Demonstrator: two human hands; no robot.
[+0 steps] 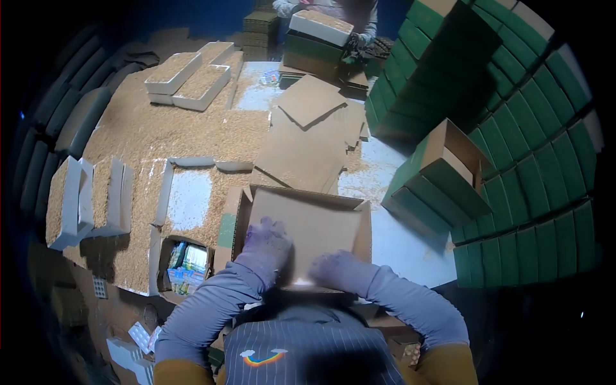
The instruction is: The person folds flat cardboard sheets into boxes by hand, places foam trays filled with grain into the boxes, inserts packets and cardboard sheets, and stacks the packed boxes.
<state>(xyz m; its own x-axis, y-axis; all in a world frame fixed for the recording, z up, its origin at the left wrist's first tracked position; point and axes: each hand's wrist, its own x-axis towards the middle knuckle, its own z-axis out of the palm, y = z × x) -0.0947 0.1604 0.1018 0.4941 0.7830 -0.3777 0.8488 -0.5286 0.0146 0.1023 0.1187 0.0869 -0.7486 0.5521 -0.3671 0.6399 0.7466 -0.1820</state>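
Observation:
An open cardboard box (308, 218) stands in front of my body, with a flat brown cardboard surface inside it. My left hand (266, 245), in a pale purple glove, rests over the box's left part; its fingers look apart and nothing shows in them. At the near right of the box is my right hand (337, 268), gloved too and smeared by motion, so its fingers cannot be made out. A small bright patch shows on the cardboard between the hands. Left of the box, a smaller carton (187, 263) holds several colourful packets.
Loose grain-like pieces (199, 131) cover the table's left side. White trays (202, 90) filled with them stand farther back. Flat cardboard sheets (301, 144) lie beyond the box. Green cartons (532, 160) are stacked at right, beside an open green carton (436, 176). Another person (359, 16) stands across.

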